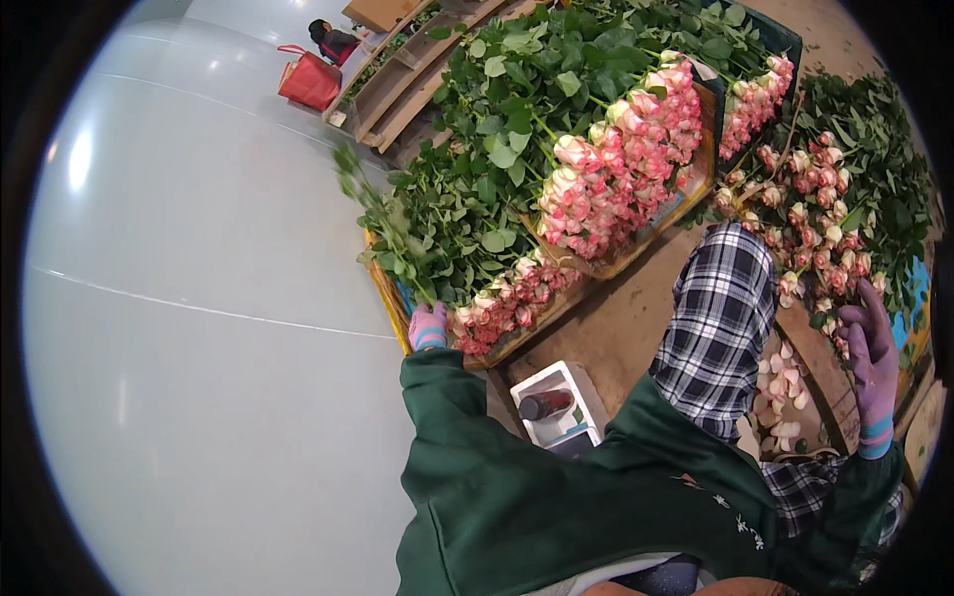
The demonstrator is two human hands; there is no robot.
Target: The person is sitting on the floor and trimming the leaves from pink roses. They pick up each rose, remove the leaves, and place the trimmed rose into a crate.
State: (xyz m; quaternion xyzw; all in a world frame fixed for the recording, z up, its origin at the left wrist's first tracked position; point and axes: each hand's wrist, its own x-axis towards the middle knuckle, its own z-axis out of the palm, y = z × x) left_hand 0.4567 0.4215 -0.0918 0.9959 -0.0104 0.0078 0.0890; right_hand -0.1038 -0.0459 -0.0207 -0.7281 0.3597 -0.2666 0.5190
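Note:
My left hand [428, 326], in a pink and lavender knit glove with a blue-striped cuff, is closed on the end of a leafy rose stem [391, 231]. The leaves of that stem are blurred, and the flower head is hidden. Just right of this hand, pink-and-white roses [496, 309] lie in a row along the front of a low stack. My right hand [872, 361], gloved alike, is raised with its fingers apart and holds nothing that I can see. Beside its fingertips is a loose heap of pink-and-white roses [820, 216].
A larger rose pile [622, 164] rests on a cardboard-edged board above the left stack. Fallen petals [782, 387] lie by my plaid-covered knee [719, 320]. A white foam box [589, 391] holds a dark-capped bottle [546, 404]. Farther off are a red bag [309, 78] and a person [333, 43].

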